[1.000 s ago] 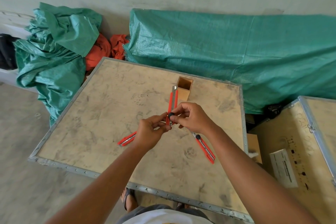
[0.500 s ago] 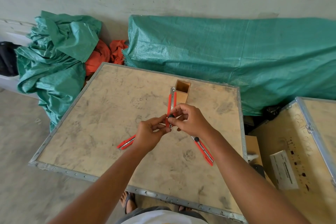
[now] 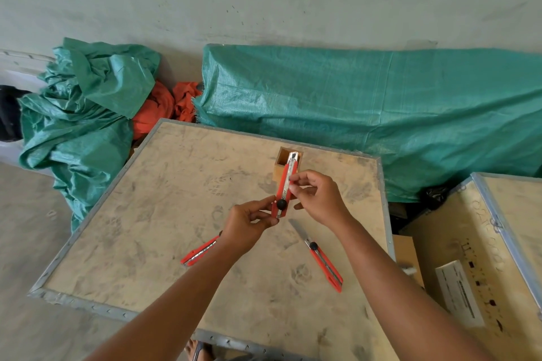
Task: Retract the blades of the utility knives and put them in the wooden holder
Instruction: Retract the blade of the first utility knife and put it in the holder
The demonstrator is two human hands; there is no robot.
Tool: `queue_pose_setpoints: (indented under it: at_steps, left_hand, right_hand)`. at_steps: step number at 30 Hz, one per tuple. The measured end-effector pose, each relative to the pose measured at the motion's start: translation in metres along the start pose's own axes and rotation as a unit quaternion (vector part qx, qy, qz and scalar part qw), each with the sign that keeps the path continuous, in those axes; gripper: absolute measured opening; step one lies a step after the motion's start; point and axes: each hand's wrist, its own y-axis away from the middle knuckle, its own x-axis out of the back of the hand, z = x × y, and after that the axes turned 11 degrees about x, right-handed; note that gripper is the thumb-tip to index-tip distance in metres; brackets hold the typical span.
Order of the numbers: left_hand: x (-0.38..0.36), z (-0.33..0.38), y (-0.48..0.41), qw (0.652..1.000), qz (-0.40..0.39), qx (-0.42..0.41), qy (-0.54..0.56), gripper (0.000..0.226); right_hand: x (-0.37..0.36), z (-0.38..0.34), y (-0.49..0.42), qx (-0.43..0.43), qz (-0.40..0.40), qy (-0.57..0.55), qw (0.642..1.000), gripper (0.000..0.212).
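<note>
I hold a red utility knife (image 3: 284,184) upright above the wooden board (image 3: 164,214), its black slider knob near the bottom. My left hand (image 3: 249,226) pinches its lower end. My right hand (image 3: 316,196) grips its upper part with fingertips. The knife's metal tip overlaps the small wooden holder (image 3: 281,164) standing at the board's far side. A second red knife (image 3: 322,258) lies to the right with its blade extended. A third red knife (image 3: 199,252) lies to the left, partly hidden by my left wrist.
Green tarpaulin (image 3: 381,114) covers a long shape behind the board, and a crumpled heap of tarp (image 3: 79,117) with orange cloth sits at the left. A wooden crate (image 3: 484,258) with a white label stands to the right. Concrete floor lies at the left.
My right hand slid from the black knob up to the knife's upper part. The knife's tip now overlaps the holder's opening.
</note>
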Motion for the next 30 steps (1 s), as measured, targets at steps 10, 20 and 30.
queue_pose_setpoints:
  at_steps: [10,20,30]
  left_hand:
    - [-0.01,0.044,-0.106,0.999,-0.015,-0.008,-0.043,0.052]
    - [-0.022,0.036,-0.21,0.978,0.023,0.05,-0.201,0.069]
    - [-0.039,0.015,-0.243,0.977,-0.002,0.125,-0.171,0.056]
  right_hand:
    - [0.033,0.016,-0.1,0.022,0.018,0.051,0.998,0.028]
    - [0.017,0.086,-0.172,0.032,0.103,0.132,0.985,0.025]
    - [-0.005,0.136,-0.181,0.034,0.046,0.196,0.979,0.028]
